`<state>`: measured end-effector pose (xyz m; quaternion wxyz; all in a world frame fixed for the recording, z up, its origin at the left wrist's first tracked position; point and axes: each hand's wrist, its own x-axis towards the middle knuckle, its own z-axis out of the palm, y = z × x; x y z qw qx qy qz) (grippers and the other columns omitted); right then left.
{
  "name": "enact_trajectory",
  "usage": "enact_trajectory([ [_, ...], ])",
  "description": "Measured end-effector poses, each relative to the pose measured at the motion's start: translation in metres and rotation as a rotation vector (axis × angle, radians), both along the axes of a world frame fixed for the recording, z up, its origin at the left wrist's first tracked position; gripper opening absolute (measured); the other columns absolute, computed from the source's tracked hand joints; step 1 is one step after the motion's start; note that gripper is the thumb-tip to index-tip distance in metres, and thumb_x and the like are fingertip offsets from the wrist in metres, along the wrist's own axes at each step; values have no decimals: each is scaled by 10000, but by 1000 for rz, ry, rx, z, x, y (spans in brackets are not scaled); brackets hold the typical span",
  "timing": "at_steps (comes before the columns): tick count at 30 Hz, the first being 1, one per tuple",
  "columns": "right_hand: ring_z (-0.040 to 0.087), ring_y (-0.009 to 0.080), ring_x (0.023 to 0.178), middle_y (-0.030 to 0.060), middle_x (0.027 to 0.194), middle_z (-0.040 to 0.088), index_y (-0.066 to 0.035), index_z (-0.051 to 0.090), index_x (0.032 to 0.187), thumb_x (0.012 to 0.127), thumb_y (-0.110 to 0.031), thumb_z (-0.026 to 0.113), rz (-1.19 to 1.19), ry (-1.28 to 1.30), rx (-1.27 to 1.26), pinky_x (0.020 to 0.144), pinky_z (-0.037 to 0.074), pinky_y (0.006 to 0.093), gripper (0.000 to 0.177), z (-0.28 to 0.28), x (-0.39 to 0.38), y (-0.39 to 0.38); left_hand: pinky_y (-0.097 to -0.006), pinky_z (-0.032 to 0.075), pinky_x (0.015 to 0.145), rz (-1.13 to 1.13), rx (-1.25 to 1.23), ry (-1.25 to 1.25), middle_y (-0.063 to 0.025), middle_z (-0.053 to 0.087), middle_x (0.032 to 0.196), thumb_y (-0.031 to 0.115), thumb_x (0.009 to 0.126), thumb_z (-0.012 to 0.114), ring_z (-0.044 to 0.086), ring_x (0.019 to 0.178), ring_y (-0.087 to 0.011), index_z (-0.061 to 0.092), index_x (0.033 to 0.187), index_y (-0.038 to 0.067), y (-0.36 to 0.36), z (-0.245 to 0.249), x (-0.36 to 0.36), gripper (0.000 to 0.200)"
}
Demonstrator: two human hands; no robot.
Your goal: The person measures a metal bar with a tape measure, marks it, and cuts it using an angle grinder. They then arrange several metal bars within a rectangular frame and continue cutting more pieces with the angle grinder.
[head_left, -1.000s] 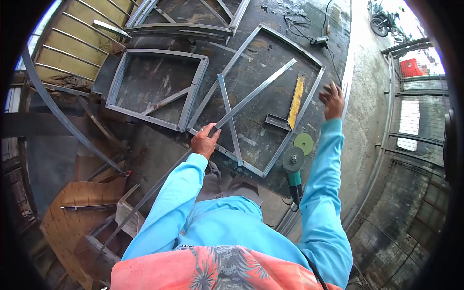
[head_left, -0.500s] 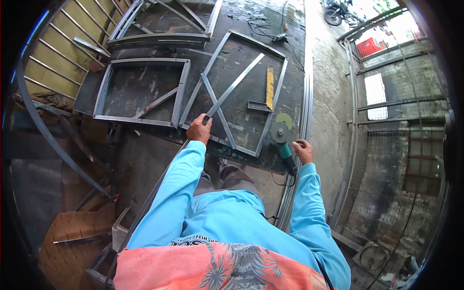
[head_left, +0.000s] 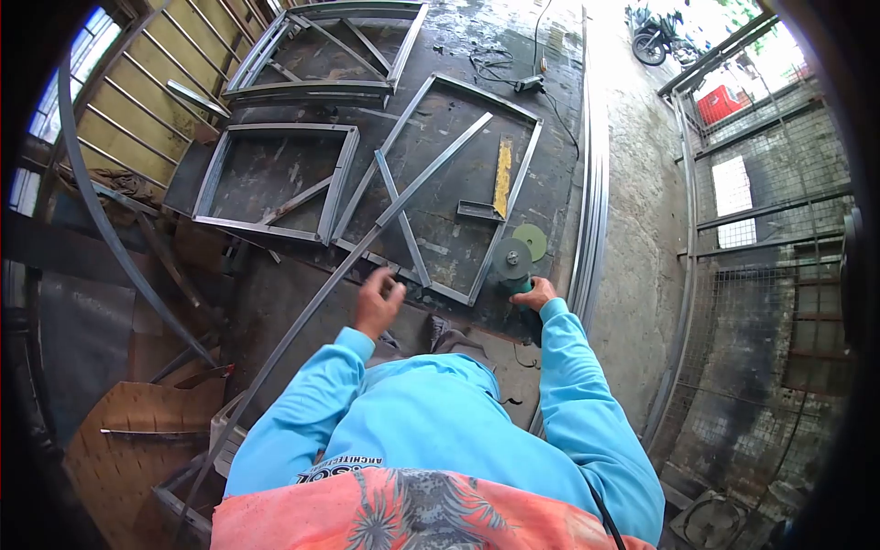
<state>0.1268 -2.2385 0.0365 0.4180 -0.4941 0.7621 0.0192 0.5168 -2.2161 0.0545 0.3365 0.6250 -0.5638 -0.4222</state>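
Note:
My left hand [head_left: 378, 306] hovers with fingers apart just right of a long metal bar [head_left: 423, 180], not touching it. The bar lies diagonally across a rectangular steel frame [head_left: 519, 198] on the dark floor and runs back past my left side. My right hand [head_left: 535, 294] is closed on the teal handle of an angle grinder [head_left: 511, 260], which rests at the frame's near right corner. A loose green disc [head_left: 531, 241] lies right beside the grinder's head.
A yellow level [head_left: 502, 176] and a short channel piece [head_left: 478, 211] lie inside the frame. Two more welded frames [head_left: 335, 188] [head_left: 403, 46] lie to the left and beyond. Long bars [head_left: 594, 183] lie along the concrete strip; wire fencing [head_left: 770, 275] stands right.
My left hand let go of the long bar and drew back toward me. My right hand moved in from beside the grinder and closed on its handle.

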Motion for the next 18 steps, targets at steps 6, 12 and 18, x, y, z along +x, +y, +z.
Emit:
enact_trajectory([
  [6,645,246,922,139,1006,671,14,622,1057,583,-300,817,-3,-439,-235,842,495,353,602,-10,25,-1,-369,515,851,-457,310,-9,-158,670,1053,441,804,749,651,989,-267,589,1177,5,30,27,-99,596],
  [12,606,205,906,104,970,626,-23,536,1102,609,-254,832,-151,-598,-541,809,488,340,620,107,113,-30,-349,512,882,-259,457,603,-113,596,1215,284,702,869,606,1073,-219,448,1306,4,23,52,-162,788],
  [18,635,225,917,151,1033,617,-18,462,1292,811,-316,722,-247,-1440,-217,829,531,344,624,142,108,-44,-317,497,884,-383,438,822,-51,606,1091,107,708,817,599,981,-164,498,1256,38,17,69,-149,638],
])
